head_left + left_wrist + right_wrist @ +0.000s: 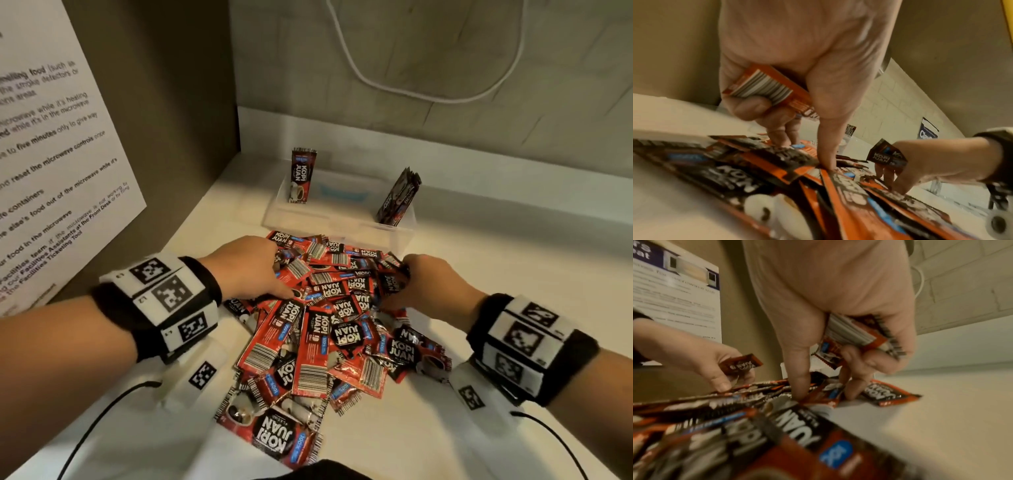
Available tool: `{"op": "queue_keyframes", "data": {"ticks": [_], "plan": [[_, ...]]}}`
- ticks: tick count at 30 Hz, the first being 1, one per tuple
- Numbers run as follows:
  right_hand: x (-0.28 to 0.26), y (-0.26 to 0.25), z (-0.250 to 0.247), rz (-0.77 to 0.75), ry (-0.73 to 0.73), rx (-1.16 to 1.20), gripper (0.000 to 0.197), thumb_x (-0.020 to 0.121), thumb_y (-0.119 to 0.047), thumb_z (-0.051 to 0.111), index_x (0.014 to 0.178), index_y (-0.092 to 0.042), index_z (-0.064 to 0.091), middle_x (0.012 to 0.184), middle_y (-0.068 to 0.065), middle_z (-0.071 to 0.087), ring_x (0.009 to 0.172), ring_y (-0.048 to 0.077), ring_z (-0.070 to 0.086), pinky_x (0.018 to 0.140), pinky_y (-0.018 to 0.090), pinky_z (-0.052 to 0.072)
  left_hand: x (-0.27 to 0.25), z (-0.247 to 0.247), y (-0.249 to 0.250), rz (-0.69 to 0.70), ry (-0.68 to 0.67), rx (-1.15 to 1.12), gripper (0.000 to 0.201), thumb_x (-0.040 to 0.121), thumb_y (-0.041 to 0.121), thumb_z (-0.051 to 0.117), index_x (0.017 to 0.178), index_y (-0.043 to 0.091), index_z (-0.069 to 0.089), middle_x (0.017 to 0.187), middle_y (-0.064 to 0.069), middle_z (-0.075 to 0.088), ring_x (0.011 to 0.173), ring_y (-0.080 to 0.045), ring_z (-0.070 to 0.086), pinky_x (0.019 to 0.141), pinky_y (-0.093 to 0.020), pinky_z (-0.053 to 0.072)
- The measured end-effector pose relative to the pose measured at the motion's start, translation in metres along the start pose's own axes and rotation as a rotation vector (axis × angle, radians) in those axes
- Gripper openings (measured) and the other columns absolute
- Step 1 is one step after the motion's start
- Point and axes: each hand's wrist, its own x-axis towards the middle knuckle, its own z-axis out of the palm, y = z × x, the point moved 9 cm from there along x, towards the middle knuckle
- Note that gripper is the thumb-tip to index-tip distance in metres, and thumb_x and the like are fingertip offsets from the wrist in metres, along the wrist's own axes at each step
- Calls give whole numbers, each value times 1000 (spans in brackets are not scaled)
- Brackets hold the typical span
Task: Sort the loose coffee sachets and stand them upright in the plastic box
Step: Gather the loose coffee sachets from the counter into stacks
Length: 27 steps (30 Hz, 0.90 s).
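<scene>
A heap of red and black coffee sachets (329, 329) lies on the white counter in front of a clear plastic box (342, 219). One sachet (303, 175) stands upright at the box's left end, and a small bundle (399, 197) leans at its right end. My left hand (250, 267) rests on the heap's left side, with a sachet (766, 87) tucked under curled fingers while thumb and other fingers press into the pile. My right hand (428, 281) works at the heap's right side, gripping a stack of sachets (859, 335) in its palm, thumb and fingers touching the pile.
A brown side panel with a printed notice (58, 164) stands at the left. A tiled wall with a hanging white cable (428, 96) rises behind the box. Black wrist cables (96, 428) trail across the counter near me.
</scene>
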Motion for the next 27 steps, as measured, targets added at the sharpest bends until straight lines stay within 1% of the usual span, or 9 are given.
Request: {"op": "queue_keyframes", "data": {"ticks": [4, 7, 9, 12, 15, 19, 21, 23, 27], "plan": [[1, 0, 2, 24, 26, 29, 42, 64, -29, 86, 83, -16, 51, 73, -7, 52, 64, 6, 46, 50, 20, 32, 0, -7, -1, -9, 27, -79, 33, 78, 35, 76, 98, 14, 61, 84, 3, 63, 75, -14, 60, 56, -25, 40], [2, 5, 0, 74, 18, 52, 44, 64, -23, 86, 94, -7, 58, 86, 4, 62, 75, 19, 56, 60, 28, 46, -3, -16, 6, 21, -16, -142, 12, 88, 25, 63, 96, 18, 59, 85, -1, 66, 74, -16, 63, 57, -25, 46], [1, 11, -2, 127, -30, 189, 31, 68, -8, 81, 93, -3, 63, 88, 10, 67, 75, 23, 63, 66, 31, 56, -7, -24, 16, 74, -19, -190, 6, 94, 25, 53, 99, 22, 54, 88, -2, 65, 76, -18, 64, 62, -28, 49], [-5, 18, -10, 181, -80, 371, 14, 77, -2, 72, 88, -5, 64, 75, 8, 66, 60, 16, 60, 44, 19, 45, -15, -26, 35, 149, -30, -267, 17, 94, 22, 52, 110, 14, 51, 84, -2, 66, 68, -17, 61, 59, -29, 47], [-9, 20, -25, 194, -39, 576, 6, 87, -6, 63, 89, -10, 59, 77, 8, 66, 61, 17, 61, 46, 22, 45, -27, -8, 60, 255, -113, -49, 32, 84, 42, 67, 97, 14, 61, 82, -1, 66, 72, -16, 61, 60, -29, 45], [-16, 11, -38, 103, -34, 741, 12, 93, -2, 52, 100, -10, 57, 81, 9, 69, 63, 20, 64, 52, 27, 48, -39, 23, 72, 261, -135, 297, 60, 71, 74, 62, 78, 14, 61, 67, 4, 56, 57, -13, 50, 52, -27, 43], [-24, 4, -38, -1, -89, 684, 17, 92, 0, 51, 100, -12, 60, 72, 5, 69, 62, 19, 59, 57, 30, 42, -40, 26, 73, 252, -95, 350, 59, 70, 73, 64, 72, 15, 57, 65, 4, 55, 56, -13, 50, 53, -29, 45], [-34, -4, -33, -113, -140, 496, 18, 87, -1, 60, 95, -17, 63, 66, 0, 65, 61, 10, 56, 56, 24, 42, -37, 26, 71, 224, -95, 331, 52, 71, 65, 69, 68, 16, 52, 62, 4, 51, 54, -13, 47, 51, -28, 39], [-48, -16, -6, -292, -234, -40, 38, 65, -29, 85, 95, -26, 61, 76, -12, 61, 63, -6, 55, 59, 9, 41, -32, 20, 67, 183, -66, 301, 43, 77, 45, 72, 65, 14, 45, 63, 2, 45, 53, -12, 41, 45, -26, 31]]}}
